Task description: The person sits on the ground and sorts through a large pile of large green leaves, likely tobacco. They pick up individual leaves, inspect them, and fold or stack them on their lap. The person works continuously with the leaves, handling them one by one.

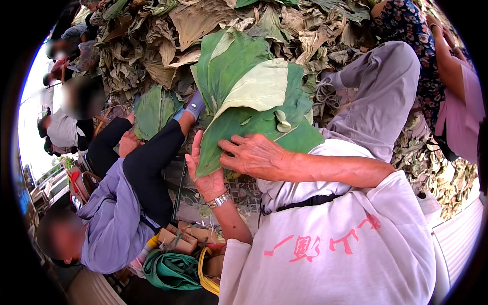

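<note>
A stack of large green leaves (263,99), which look like lotus leaves, lies over my lap and reaches out in front of me. One leaf is folded so that its pale underside (263,85) faces up. My left hand (207,171), with a metal wristwatch (218,199) at the wrist, cups the near left edge of the stack from below, fingers extended. Across from the right comes my right hand (255,156), its curled fingers gripping the top leaf beside the left hand. Its thumb is partly hidden.
Dried brown leaves (202,19) are heaped ahead. At my left sits a person in a grey-purple shirt (114,228) beside another green leaf bundle (152,112). A green bag (171,268) and tied brown packets (177,240) stand near. Another person (457,95) is close on my right.
</note>
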Demonstrator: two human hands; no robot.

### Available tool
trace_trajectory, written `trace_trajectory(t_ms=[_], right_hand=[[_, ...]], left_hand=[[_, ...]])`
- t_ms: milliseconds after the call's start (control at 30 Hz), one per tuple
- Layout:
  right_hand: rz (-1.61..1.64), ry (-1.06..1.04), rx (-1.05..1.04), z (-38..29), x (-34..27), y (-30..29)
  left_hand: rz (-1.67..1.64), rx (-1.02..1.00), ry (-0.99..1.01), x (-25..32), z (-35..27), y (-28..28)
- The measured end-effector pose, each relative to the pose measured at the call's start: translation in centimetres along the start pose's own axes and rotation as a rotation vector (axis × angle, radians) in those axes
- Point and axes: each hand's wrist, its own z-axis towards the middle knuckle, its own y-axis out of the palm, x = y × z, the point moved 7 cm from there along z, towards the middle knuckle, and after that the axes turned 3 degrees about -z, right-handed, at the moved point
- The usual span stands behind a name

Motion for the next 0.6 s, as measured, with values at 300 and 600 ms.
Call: trace_trajectory(t_ms=[300,600], right_hand=[[0.057,0.054,0.157,-2.3,3.6,-4.3],[-0.054,0.272,0.421,-2.2,10.8,-9.1]], left_hand=[[0.463,-0.046,-0.149,1.6,-0.6,-1.3],[0.558,-0.080,-0.193,1.2,-0.9,-1.2]])
